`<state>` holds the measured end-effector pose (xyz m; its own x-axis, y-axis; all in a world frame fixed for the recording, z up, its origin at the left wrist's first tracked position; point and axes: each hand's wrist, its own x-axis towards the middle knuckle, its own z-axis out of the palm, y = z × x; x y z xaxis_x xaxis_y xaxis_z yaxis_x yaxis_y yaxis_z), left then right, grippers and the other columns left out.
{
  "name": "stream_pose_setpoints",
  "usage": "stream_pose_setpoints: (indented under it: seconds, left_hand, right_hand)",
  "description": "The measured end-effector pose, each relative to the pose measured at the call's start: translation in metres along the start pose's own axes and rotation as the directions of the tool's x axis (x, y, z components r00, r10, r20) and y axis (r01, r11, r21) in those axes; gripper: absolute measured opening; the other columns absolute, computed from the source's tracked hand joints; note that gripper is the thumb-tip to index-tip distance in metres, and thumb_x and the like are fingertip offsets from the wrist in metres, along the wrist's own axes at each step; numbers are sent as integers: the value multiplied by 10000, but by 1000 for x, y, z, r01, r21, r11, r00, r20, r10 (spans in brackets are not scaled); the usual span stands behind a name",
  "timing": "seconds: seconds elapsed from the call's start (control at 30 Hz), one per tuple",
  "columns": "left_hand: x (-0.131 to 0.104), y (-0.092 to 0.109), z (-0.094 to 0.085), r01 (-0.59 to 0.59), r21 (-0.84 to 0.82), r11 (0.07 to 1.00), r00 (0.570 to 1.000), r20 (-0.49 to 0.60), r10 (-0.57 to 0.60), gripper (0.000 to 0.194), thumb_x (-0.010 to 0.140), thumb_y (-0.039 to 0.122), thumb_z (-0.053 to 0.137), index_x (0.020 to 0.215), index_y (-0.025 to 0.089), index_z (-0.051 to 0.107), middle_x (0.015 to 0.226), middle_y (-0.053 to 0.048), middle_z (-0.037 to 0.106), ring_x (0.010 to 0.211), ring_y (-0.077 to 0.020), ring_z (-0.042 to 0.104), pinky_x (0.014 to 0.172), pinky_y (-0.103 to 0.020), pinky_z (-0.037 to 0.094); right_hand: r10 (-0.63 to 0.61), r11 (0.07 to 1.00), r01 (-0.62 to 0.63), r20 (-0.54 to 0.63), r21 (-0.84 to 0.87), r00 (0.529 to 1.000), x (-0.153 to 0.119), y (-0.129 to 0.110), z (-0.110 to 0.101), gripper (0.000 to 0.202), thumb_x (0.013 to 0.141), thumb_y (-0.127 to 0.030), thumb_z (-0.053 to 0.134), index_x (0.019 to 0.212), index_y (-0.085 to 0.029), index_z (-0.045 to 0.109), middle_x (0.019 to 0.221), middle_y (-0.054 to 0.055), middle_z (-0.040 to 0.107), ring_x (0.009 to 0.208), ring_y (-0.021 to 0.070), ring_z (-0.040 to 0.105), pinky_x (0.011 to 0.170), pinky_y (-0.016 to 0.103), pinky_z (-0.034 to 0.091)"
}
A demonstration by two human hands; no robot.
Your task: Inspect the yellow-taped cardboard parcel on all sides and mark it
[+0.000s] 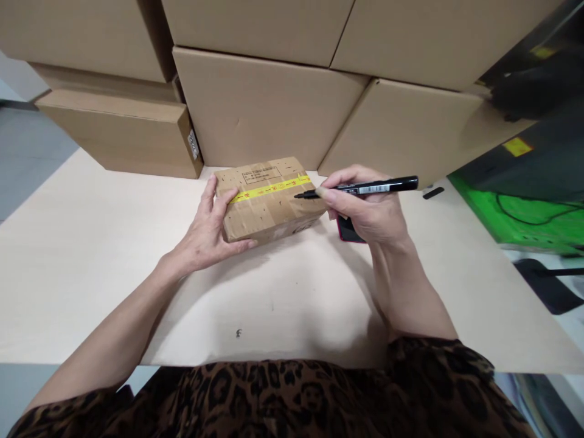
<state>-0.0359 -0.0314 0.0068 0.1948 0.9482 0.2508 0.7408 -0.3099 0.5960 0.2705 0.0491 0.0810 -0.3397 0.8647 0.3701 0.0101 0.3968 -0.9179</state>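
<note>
A small brown cardboard box (260, 214) with yellow tape across its top and a printed rectangle sits tilted on the pale table (292, 304). My left hand (207, 234) grips its left end, fingers on top and thumb along the near side. In my right hand (365, 210) is a black marker (383, 185), uncapped, with its tip pointing left over the right part of the box top. Whether the tip touches the cardboard I cannot tell. Partly under my right hand lies a dark object with a pink edge (350, 231).
Large cardboard boxes (269, 109) are stacked along the back of the table. A flatter box (137, 137) stands at the back left. A small black piece (433, 193) lies right of my right hand. Beyond the right edge is a green surface (515, 219) with a black cable.
</note>
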Motion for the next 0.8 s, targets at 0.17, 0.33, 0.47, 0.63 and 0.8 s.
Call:
stream_pose_setpoints:
  seconds: [0.17, 0.33, 0.47, 0.63, 0.8]
  left_hand:
    - [-1, -4, 3, -30, 0, 1000, 999, -26, 30, 1205, 742, 800, 841, 1692, 309, 284, 1836, -184, -101, 1704, -518, -50, 1327, -765, 228]
    - [-2, -5, 4, -58, 23, 998, 997, -42, 59, 1174, 764, 786, 834, 1687, 318, 281, 1836, -189, -73, 1702, -528, -8, 1307, -776, 272]
    - [-2, -5, 4, -67, 22, 998, 997, -43, 68, 1169, 776, 781, 829, 1688, 315, 265, 1832, -201, -94, 1698, -538, 0, 1294, -792, 279]
    - [-1, -5, 5, -42, -17, 999, 999, -34, 42, 1177, 770, 799, 820, 1688, 299, 279, 1830, -201, -96, 1701, -530, -23, 1313, -781, 244]
    - [1, 0, 3, 1, -25, 1000, 1000, -16, -2, 1182, 757, 812, 821, 1677, 280, 304, 1828, -207, -98, 1699, -535, -34, 1313, -789, 231]
  right_hand:
    - [-82, 993, 78, -45, -93, 996, -1, 6, 10, 421, 811, -529, 898, 719, -239, 609, 579, -78, 504, 524, 88, 420, 507, 261, 343]
    - [-141, 974, 131, -47, -185, 989, -3, 14, 17, 302, 877, -383, 804, 683, -222, 637, 634, -47, 573, 567, 94, 478, 538, 259, 380]
    - [-126, 975, 129, 28, -184, 992, -4, 12, 16, 263, 875, -321, 771, 672, -217, 639, 607, -53, 560, 541, 88, 469, 520, 249, 374]
    - [-182, 953, 163, -51, -256, 982, -8, 5, 3, 274, 892, -337, 803, 709, -235, 627, 617, -58, 563, 527, 100, 470, 542, 269, 417]
    - [-271, 829, 225, -15, -513, 963, -29, 6, -28, 134, 937, -262, 746, 816, -243, 692, 709, -25, 683, 562, 128, 550, 553, 285, 448]
